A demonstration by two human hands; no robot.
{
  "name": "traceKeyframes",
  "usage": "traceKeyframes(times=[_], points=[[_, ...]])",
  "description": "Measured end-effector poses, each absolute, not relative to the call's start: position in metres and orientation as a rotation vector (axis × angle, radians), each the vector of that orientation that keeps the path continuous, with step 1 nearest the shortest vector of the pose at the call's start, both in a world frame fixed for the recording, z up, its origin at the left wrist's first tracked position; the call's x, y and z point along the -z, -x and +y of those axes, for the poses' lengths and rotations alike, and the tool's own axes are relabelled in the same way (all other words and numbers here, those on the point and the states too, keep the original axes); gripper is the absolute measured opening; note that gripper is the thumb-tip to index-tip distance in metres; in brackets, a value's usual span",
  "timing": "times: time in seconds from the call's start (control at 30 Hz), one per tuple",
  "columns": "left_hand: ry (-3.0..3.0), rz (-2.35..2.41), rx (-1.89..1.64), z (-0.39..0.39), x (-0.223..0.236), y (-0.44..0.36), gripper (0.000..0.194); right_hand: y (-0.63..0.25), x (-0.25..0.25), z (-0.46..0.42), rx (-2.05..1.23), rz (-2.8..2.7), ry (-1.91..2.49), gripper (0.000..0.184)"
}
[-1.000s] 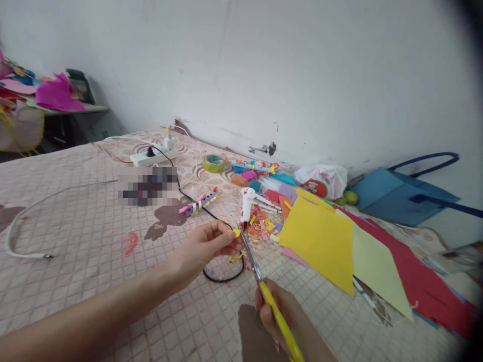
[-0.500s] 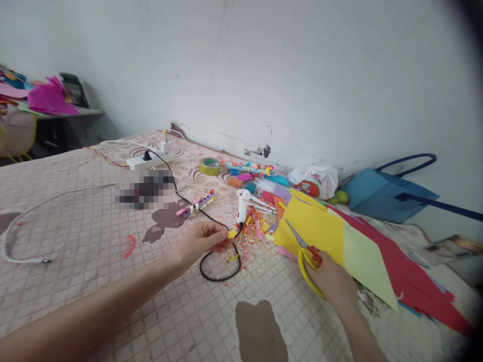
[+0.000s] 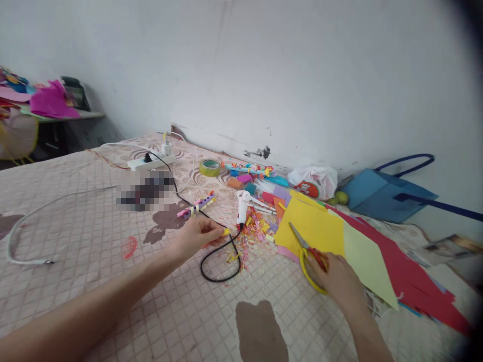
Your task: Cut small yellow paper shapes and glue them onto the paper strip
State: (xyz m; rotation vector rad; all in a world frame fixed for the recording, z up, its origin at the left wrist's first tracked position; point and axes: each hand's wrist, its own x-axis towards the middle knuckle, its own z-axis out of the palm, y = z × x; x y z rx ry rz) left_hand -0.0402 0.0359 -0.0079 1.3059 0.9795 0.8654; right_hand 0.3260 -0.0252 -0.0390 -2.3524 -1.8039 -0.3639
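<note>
Between the thumb and fingertips of my left hand (image 3: 199,235) is a small yellow paper piece (image 3: 226,232), held above the black cord (image 3: 221,279). My right hand (image 3: 341,281) grips scissors (image 3: 306,250) with yellow and red handles. Their blades look closed and lie over the edge of a yellow sheet (image 3: 315,229). Just beyond my left hand rests a purple stick (image 3: 202,203) with pink and yellow strips on it. A white glue gun (image 3: 242,207) stands among colourful paper scraps (image 3: 258,226), between my two hands.
A white power strip (image 3: 151,162) with plugs sits at the back left. Near the wall are a tape roll (image 3: 210,167), a decorated blue stick (image 3: 249,170), a white plastic bag (image 3: 315,180) and a blue bag (image 3: 388,193). Red sheets (image 3: 400,266) spread to the right.
My left hand, with the yellow paper piece, has shifted slightly left and up. My right hand has moved a little right and down with the scissors.
</note>
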Motion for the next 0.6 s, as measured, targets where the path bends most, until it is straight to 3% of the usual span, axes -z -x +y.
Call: traceKeyframes(times=[0.13,0.27,0.37,0.6], points=[[-1.341,0.96,-0.868,0.035,0.008,0.039,0.021,-0.295,0.023,-0.028,0.194,-1.582,2.006,0.034],[-1.415,0.976,-0.916,0.027,0.008,0.034,0.017,-0.224,0.016,-0.035,-0.765,-1.446,1.57,0.033],[-1.536,0.936,-0.964,0.018,0.007,0.03,0.015,-0.173,0.016,-0.034,-1.241,-1.39,1.299,0.032],[-1.816,0.916,-1.098,0.007,0.001,0.028,0.013,-0.129,0.011,-0.018,-1.571,-1.077,1.111,0.029]])
